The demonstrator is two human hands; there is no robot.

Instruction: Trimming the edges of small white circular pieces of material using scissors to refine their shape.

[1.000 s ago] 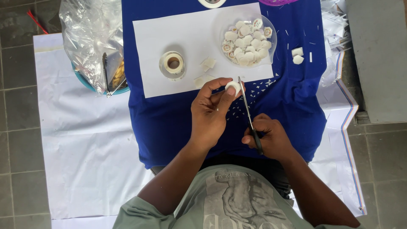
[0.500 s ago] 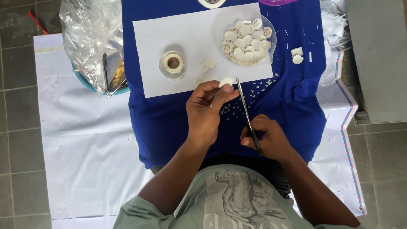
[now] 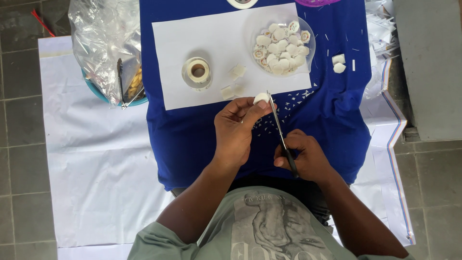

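Observation:
My left hand (image 3: 236, 130) pinches a small white round piece (image 3: 261, 98) between thumb and fingertips, over the blue cloth (image 3: 192, 135). My right hand (image 3: 301, 156) grips a pair of scissors (image 3: 279, 130) by the black handles. The blades point up and away, with the tips right beside the white piece. Tiny white snippets (image 3: 284, 103) lie scattered on the cloth under the blades.
A white paper sheet (image 3: 216, 38) lies on the cloth with a roll of tape (image 3: 198, 71) and a few cut pieces (image 3: 232, 83). A clear bowl (image 3: 282, 43) holds several round white pieces. A plastic bag (image 3: 103, 43) sits over a blue basin at left.
My left hand has turned the white piece slightly against the scissor blades. The right hand and scissors stay almost in the same place.

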